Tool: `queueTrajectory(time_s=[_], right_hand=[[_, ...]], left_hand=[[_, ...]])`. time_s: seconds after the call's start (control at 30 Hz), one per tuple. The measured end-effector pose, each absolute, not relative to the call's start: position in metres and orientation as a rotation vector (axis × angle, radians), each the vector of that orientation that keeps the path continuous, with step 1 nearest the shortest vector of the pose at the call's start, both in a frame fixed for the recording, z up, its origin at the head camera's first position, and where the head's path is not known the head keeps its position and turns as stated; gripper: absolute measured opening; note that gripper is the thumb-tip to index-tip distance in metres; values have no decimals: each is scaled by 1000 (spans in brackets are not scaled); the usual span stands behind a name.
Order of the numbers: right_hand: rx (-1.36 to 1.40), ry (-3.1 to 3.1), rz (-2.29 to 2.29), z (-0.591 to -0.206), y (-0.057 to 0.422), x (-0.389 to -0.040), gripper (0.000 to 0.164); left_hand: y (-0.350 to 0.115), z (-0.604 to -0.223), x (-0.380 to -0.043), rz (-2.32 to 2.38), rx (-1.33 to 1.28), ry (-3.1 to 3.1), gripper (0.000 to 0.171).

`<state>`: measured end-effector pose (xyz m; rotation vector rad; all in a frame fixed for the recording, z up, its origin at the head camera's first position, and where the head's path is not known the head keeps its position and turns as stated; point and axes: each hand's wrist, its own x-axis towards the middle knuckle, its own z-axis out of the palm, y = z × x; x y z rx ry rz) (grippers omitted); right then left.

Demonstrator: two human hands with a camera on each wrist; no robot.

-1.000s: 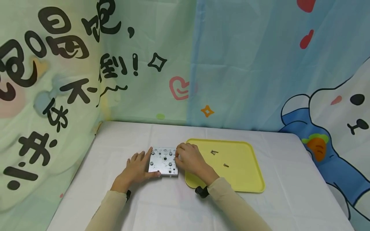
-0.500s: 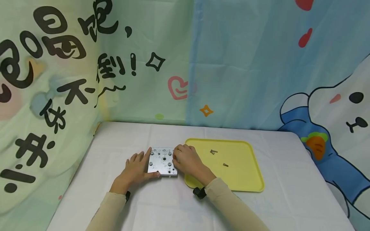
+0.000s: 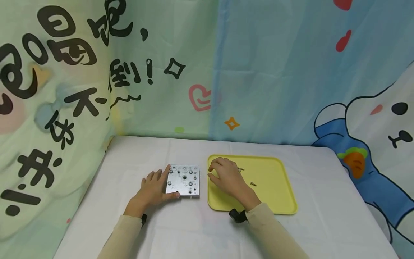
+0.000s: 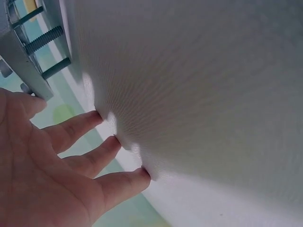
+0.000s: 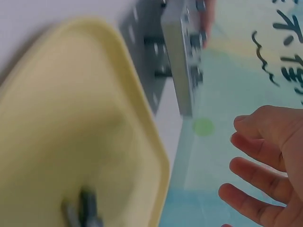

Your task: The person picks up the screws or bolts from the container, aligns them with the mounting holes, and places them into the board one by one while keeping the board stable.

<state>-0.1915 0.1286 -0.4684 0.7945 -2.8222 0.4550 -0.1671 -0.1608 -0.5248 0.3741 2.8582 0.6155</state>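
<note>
A square metal plate [image 3: 183, 180] with several holes and screws in it lies on the white table, left of the yellow tray [image 3: 275, 198]. My left hand [image 3: 157, 185] lies flat beside the plate's left edge, thumb against its near edge. In the left wrist view the straight fingers [image 4: 90, 125] touch the tablecloth below the plate [image 4: 19, 52]. My right hand [image 3: 224, 174] hovers over the tray's left part, fingers [image 5: 260, 156] loosely curled and holding nothing. A pair of screws [image 3: 240, 169] lies just right of its fingertips, another screw [image 3: 253, 185] further right.
The table [image 3: 323, 201] is covered in white cloth. Printed curtains [image 3: 258, 72] close it in at the back and left. In the right wrist view the tray's rim [image 5: 142, 113] lies close to the plate [image 5: 182, 61], with blurred screws [image 5: 83, 208] on the tray floor.
My right hand has left the plate's right edge and moved right, over the tray toward the pair of screws. The left hand and the plate have stayed put.
</note>
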Motion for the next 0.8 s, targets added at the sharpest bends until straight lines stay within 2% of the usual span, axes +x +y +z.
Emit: queueTrajectory(time_s=[0.47, 0.8], right_hand=[[728, -2825, 758, -484, 203, -176, 11], [829, -2920, 1033, -499, 224, -176, 13]], left_hand=[[-161, -523, -165, 617, 382, 2861, 112], [-159, -519, -163, 631, 377, 2848, 112]])
